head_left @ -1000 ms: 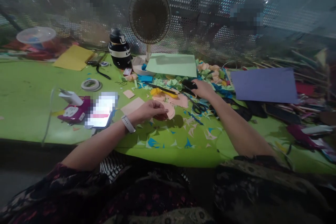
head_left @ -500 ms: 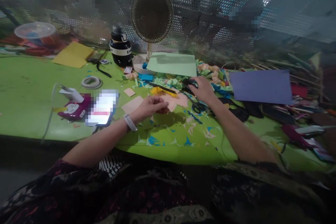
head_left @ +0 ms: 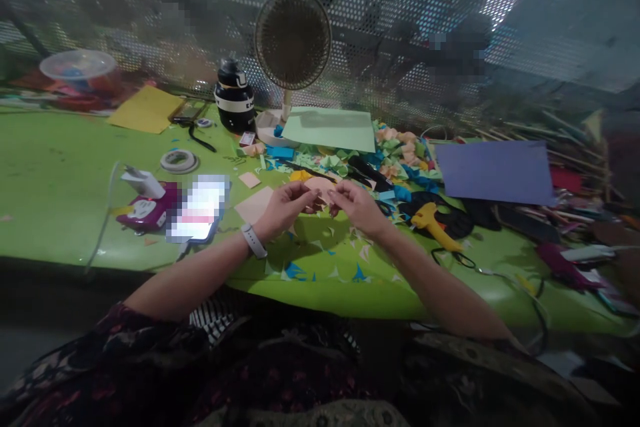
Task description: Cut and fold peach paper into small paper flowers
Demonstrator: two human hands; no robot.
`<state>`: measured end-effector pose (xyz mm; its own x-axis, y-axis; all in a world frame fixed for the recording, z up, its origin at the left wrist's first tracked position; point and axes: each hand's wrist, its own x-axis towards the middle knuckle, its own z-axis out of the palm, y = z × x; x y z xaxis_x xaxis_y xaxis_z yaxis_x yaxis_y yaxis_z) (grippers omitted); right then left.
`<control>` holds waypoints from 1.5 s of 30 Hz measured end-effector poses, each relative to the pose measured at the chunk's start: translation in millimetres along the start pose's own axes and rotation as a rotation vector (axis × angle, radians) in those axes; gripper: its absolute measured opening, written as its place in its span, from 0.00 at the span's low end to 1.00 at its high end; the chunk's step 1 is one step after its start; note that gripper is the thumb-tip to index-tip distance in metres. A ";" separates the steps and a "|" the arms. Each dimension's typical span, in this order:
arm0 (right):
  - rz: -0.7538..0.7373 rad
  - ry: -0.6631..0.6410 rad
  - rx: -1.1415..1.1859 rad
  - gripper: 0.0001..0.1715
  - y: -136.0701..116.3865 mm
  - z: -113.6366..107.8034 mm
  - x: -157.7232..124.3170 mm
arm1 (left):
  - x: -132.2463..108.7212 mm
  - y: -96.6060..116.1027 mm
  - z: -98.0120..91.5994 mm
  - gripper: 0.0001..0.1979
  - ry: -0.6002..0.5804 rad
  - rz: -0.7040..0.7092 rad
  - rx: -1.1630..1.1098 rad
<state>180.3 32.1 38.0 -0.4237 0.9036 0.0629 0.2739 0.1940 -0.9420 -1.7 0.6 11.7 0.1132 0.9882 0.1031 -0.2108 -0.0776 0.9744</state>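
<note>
My left hand (head_left: 287,205) is closed in a pinch, with a pale watch on its wrist. Facing it, close by, my right hand (head_left: 355,205) pinches as well. Peach paper (head_left: 320,185) shows between and just behind the fingertips; both hands appear to hold a small piece of it, mostly covered by the fingers. A black stapler-like tool (head_left: 370,173) lies just beyond my right hand. Scissors (head_left: 385,207) are partly hidden behind that hand. A larger peach sheet (head_left: 253,205) lies left of my left hand, with a small peach square (head_left: 250,179) behind it.
Paper scraps (head_left: 360,272) litter the green table. A yellow glue gun (head_left: 434,227) lies right, near a purple sheet (head_left: 495,172). At left are a lit phone (head_left: 199,208), a tape roll (head_left: 179,161) and a charger (head_left: 143,183). A bottle (head_left: 235,101) and fan (head_left: 293,39) stand behind.
My right hand has let go of the black tool and come back toward me to meet my left hand at the peach paper. The yellow glue gun is now uncovered.
</note>
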 end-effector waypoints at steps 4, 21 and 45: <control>0.025 -0.169 -0.073 0.25 -5.9 -19.9 0.6 | 2.6 8.3 -4.9 0.21 -0.098 -0.096 -0.022; -0.071 -0.430 -0.318 0.18 -17.8 -42.0 -1.0 | 9.1 14.0 -15.1 0.15 -0.344 -0.293 0.088; -0.092 0.311 -1.374 0.19 19.8 -131.9 59.0 | 18.1 4.5 -23.2 0.10 -0.125 -0.320 0.045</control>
<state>274.7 139.6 66.5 -0.3302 0.8786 0.3450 0.9439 0.3055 0.1255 -23.1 21.2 13.3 0.2850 0.9399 -0.1880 -0.1032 0.2251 0.9689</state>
